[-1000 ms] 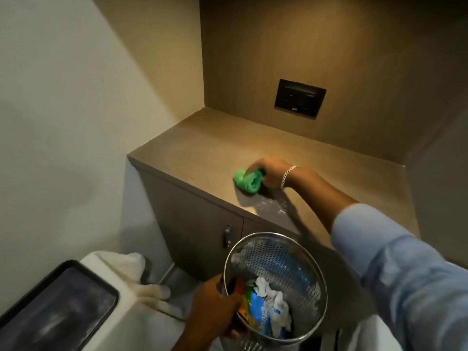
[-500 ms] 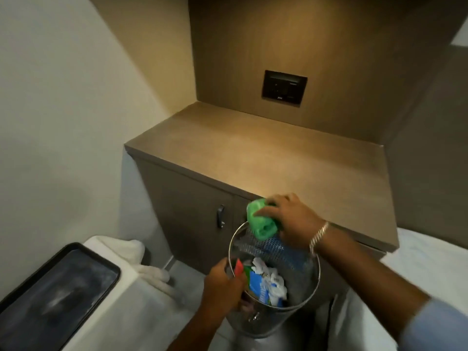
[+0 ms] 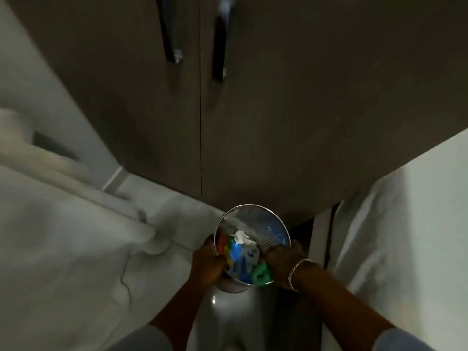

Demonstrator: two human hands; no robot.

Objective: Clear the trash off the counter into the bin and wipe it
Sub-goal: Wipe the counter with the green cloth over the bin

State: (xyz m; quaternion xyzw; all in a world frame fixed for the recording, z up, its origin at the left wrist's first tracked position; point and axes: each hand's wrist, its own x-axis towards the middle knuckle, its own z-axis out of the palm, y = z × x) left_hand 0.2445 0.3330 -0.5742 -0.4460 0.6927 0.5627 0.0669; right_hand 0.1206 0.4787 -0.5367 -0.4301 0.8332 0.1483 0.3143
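A round metal mesh bin [image 3: 266, 224] sits low near the floor in front of the cabinet, with white paper, blue and red-green wrappers [image 3: 240, 252] inside. My left hand [image 3: 206, 260] grips the bin's left rim. My right hand [image 3: 282, 257], with a bracelet at the wrist, is on the right rim and holds a balled green cloth [image 3: 260, 273] against the near edge of the bin. The countertop is out of view.
Brown cabinet doors [image 3: 253, 122] with two dark handles [image 3: 171, 34] fill the upper view. White bedding lies to the left [image 3: 63, 249] and a white sheet to the right [image 3: 405, 236]. Grey floor [image 3: 240, 312] shows between them.
My view has dropped from the counter to the floor. The bin has gone down with my left hand on it. My right hand carried the green cloth off the counter to the bin's rim.
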